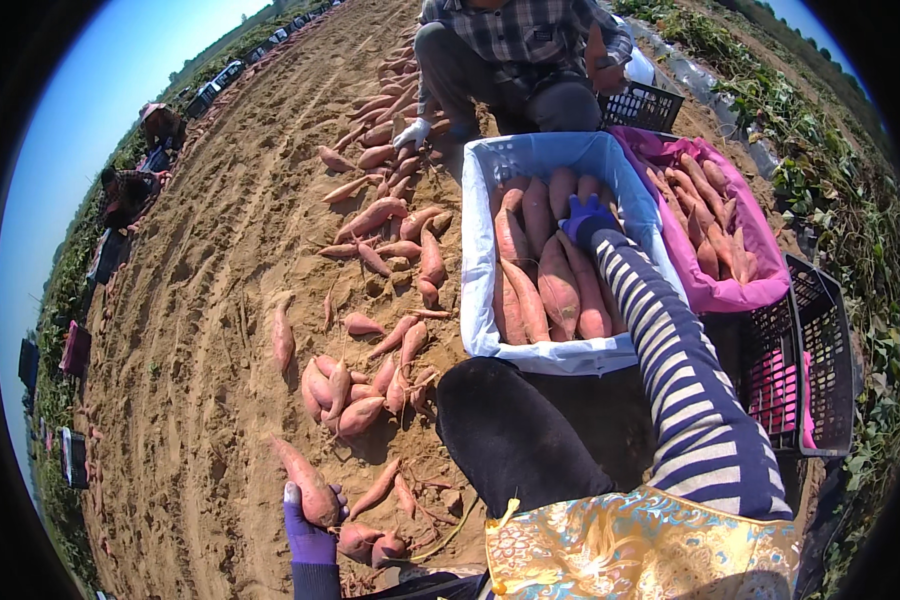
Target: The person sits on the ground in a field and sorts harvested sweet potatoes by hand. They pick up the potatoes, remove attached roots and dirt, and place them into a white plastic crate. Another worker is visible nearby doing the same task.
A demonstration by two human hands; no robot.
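My left hand (pixel 311 529), in a purple glove, holds a large sweet potato (pixel 306 484) above the soil at the lower left. My right hand (pixel 589 219), also gloved, reaches into a crate lined with white plastic (pixel 475 330). Its fingers are spread against the sweet potatoes (pixel 559 289) packed inside; no single one is visibly gripped. Beside that crate stands another with a pink liner (pixel 769 289), holding slimmer sweet potatoes (pixel 701 199). Between my hands, a small heap of sweet potatoes (pixel 360 412) lies on the ground.
A co-worker in a checked shirt (pixel 525 45) crouches beyond the crate, a white-gloved hand (pixel 412 133) at a row of sweet potatoes (pixel 375 217). Black plastic crates (pixel 825 360) stand at right beside green vines (pixel 870 247). Other people (pixel 127 191) work along the far left.
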